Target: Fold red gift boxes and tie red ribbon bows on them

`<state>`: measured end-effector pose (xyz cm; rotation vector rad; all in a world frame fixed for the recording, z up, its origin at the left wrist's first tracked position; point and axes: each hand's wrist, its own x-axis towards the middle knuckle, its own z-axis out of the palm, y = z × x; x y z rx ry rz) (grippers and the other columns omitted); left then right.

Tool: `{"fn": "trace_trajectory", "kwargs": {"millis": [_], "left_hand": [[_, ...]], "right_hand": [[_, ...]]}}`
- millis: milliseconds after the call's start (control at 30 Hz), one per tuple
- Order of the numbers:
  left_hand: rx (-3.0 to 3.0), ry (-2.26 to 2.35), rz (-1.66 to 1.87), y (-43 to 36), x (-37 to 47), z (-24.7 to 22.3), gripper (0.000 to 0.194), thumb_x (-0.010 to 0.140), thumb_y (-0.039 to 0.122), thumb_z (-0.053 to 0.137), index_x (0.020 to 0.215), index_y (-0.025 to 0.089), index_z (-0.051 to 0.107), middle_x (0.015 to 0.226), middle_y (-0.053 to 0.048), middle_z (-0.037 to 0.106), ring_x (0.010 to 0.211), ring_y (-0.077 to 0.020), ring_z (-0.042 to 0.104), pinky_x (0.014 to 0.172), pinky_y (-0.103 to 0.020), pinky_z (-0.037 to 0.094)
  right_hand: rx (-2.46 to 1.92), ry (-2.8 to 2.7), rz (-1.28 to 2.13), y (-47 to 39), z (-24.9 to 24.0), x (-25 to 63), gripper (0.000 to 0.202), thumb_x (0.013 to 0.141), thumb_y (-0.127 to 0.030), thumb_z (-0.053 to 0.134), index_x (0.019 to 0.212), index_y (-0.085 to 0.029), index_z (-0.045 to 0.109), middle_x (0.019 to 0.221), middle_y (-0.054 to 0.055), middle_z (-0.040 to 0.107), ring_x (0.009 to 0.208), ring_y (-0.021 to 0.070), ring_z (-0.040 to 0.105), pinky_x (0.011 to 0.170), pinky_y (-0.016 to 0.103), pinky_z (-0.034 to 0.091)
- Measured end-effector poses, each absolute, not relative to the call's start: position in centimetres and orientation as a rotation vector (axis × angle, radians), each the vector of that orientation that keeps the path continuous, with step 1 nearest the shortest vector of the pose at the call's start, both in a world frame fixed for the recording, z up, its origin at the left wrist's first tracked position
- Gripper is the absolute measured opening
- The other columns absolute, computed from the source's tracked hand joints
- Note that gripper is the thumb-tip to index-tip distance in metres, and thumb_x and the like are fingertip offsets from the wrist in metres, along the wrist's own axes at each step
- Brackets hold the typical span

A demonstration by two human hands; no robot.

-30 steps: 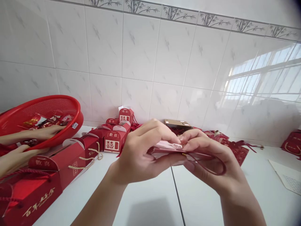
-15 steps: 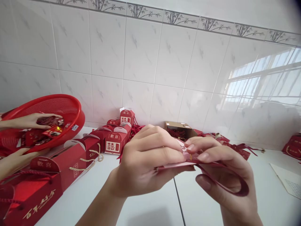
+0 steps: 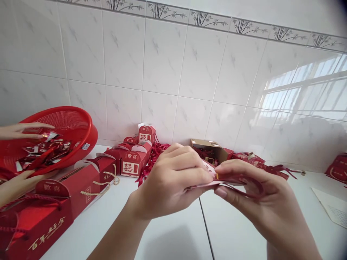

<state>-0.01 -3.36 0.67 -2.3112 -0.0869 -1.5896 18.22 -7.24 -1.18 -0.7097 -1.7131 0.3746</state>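
Observation:
Close in front of me, my left hand (image 3: 175,180) is wrapped round a thin red-and-pink printed card piece (image 3: 208,167), its fingers covering most of it. At the right end of that card, my right hand (image 3: 267,196) pinches its edge and a curled red strip (image 3: 257,186) between thumb and fingers. The strip bends back in a loop inside the right palm. A small yellow-gold spot shows on the card by the right fingertips. Whether the strip is part of the card or a separate ribbon, I cannot tell.
Red gift boxes (image 3: 84,184) with rope handles line the left. Behind them, a co-worker's hand (image 3: 24,130) hovers over wrapped sweets in a red mesh basket (image 3: 88,130). Red ribbons (image 3: 159,148), an open cardboard box (image 3: 222,153) and a written paper sheet (image 3: 329,206) lie on the white table (image 3: 170,238).
My right hand has turned, its thumb rising to the card's edge, and the strip's loop now sits higher and flatter. The co-worker's upper hand has lifted away from the sweets, leftward.

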Motion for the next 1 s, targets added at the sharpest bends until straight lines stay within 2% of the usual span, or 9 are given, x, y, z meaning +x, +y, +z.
{"fn": "trace_trajectory", "kwargs": {"millis": [233, 333, 533, 700, 867, 933, 1000], "left_hand": [[-2.368, -0.129, -1.54, -2.3, 0.6, 0.2, 0.012, 0.077, 0.008, 0.069, 0.075, 0.018, 0.064, 0.068, 0.001, 0.068, 0.065, -0.0122, 0.061, 0.064, -0.028, 0.045], [-2.382, -0.153, -1.583, -2.0, 0.6, 0.2, 0.01, 0.075, 0.01, 0.071, 0.072, 0.017, 0.065, 0.066, 0.001, 0.067, 0.062, -0.0112, 0.06, 0.062, -0.027, 0.043], [-2.428, -0.327, -1.641, -2.1, 0.5, 0.4, 0.014, 0.073, 0.018, 0.074, 0.063, 0.018, 0.065, 0.057, 0.003, 0.063, 0.058, -0.011, 0.056, 0.065, -0.03, 0.041], [-2.479, -0.44, -1.677, -2.0, 0.7, 0.1, 0.015, 0.071, 0.021, 0.077, 0.062, 0.018, 0.065, 0.054, 0.005, 0.061, 0.056, -0.0102, 0.056, 0.068, -0.031, 0.039], [-2.575, -0.729, -1.585, -1.8, 0.8, -0.2, 0.018, 0.07, 0.019, 0.074, 0.055, 0.018, 0.064, 0.05, 0.005, 0.057, 0.054, -0.01, 0.051, 0.066, -0.029, 0.039], [-2.615, -0.834, -1.533, -1.7, 0.7, -0.2, 0.028, 0.07, 0.025, 0.074, 0.049, 0.017, 0.058, 0.046, 0.006, 0.052, 0.051, -0.0092, 0.045, 0.064, -0.028, 0.039], [-2.675, -0.905, -1.544, -1.7, 0.5, -0.2, 0.035, 0.071, 0.034, 0.074, 0.047, 0.016, 0.055, 0.046, 0.006, 0.049, 0.049, -0.0087, 0.043, 0.06, -0.027, 0.038]], "right_hand": [[-0.832, -1.786, 0.381, -7.0, -1.0, 18.7, 0.011, 0.078, -0.022, 0.071, 0.089, -0.024, 0.068, 0.087, 0.002, 0.069, 0.083, 0.0177, 0.066, 0.074, 0.027, 0.058], [-0.8, -1.8, 0.325, -6.7, -1.1, 18.4, 0.008, 0.082, -0.024, 0.068, 0.089, -0.024, 0.068, 0.086, 0.002, 0.068, 0.083, 0.0176, 0.065, 0.07, 0.027, 0.056], [-0.794, -1.841, 0.156, -6.6, -1.4, 18.1, 0.014, 0.087, -0.02, 0.058, 0.095, -0.025, 0.068, 0.082, 0.003, 0.065, 0.075, 0.0161, 0.061, 0.061, 0.027, 0.05], [-0.843, -1.842, 0.156, -6.3, -1.5, 18.2, 0.01, 0.088, -0.024, 0.058, 0.091, -0.025, 0.068, 0.078, 0.003, 0.062, 0.072, 0.0153, 0.059, 0.058, 0.026, 0.047], [-0.926, -1.842, 0.224, -5.9, -1.4, 18.5, 0.013, 0.086, -0.032, 0.061, 0.093, -0.024, 0.07, 0.091, 0.005, 0.068, 0.087, 0.0207, 0.063, 0.068, 0.029, 0.051], [-0.956, -1.834, 0.291, -5.6, -1.4, 19.1, 0.016, 0.084, -0.035, 0.064, 0.095, -0.025, 0.07, 0.096, 0.005, 0.069, 0.091, 0.0221, 0.063, 0.072, 0.031, 0.052], [-0.984, -1.828, 0.369, -5.0, -1.5, 19.9, 0.029, 0.079, -0.038, 0.069, 0.106, -0.027, 0.068, 0.1, 0.005, 0.07, 0.092, 0.0236, 0.063, 0.074, 0.033, 0.053]]}}
